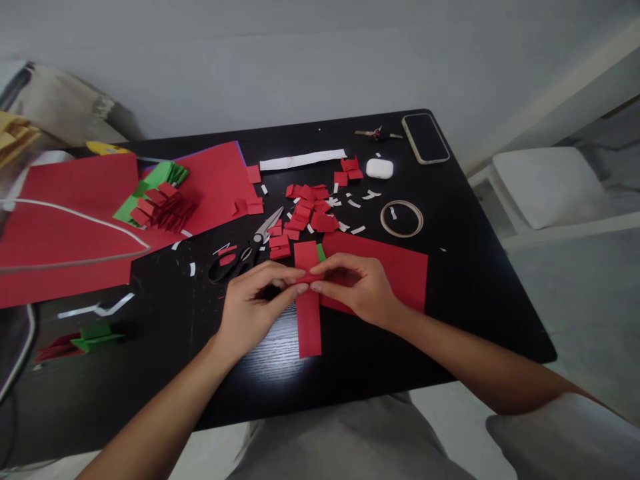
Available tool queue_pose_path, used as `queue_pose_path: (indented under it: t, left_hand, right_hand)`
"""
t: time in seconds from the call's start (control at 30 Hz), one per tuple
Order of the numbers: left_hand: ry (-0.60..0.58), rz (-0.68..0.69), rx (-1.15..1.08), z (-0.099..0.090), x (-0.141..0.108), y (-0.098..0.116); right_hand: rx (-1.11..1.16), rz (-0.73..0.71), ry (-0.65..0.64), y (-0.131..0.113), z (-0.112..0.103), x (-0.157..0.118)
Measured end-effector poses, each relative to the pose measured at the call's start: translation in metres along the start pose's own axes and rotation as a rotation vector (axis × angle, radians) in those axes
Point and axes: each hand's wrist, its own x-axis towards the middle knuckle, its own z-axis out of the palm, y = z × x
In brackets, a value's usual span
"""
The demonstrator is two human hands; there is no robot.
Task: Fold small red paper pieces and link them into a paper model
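My left hand (257, 300) and my right hand (363, 287) meet fingertip to fingertip, both closed in a pinch on a small piece of red paper (306, 277). Below that piece, a long red paper strip (309, 327) lies upright in view on the black table. A large red sheet (400, 270) lies beneath and beside my right hand, with a bit of green paper (321, 252) at its left corner. Black-handled scissors (258, 238) rest partly open just beyond my left hand. Folded red pieces (303, 213) are heaped beyond both hands.
On the black table (480, 320) are a tape roll (420, 220), a white case (379, 169), keys (379, 134) and a phone (425, 139). Large red sheets (75, 227), folded green paper (163, 175) and a white cable (90, 218) occupy the left. A stool (545, 187) stands right.
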Motion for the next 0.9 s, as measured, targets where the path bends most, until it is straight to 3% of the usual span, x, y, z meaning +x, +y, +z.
queue_pose_path:
  t: [0.2,0.4,0.67,0.9]
  left_hand:
    - [0.070,-0.145,-0.224,0.0044,0.0019,-0.0012]
    - [0.057,-0.271,-0.380,0.0048,0.0066,0.0013]
    - [0.049,-0.185,-0.105,0.0017,0.0031,0.0055]
    - [0.032,-0.104,-0.042,0.0013,0.0001,0.0009]
  right_hand:
    - [0.082,0.055,0.065,0.0023,0.0013,0.0018]
    - [0.164,0.125,0.048,0.0048,0.0002,0.0045]
    - [0.068,0.039,0.018,0.0032,0.0005,0.0035]
    - [0.011,0.000,0.022,0.0058,-0.0004,0.0009]
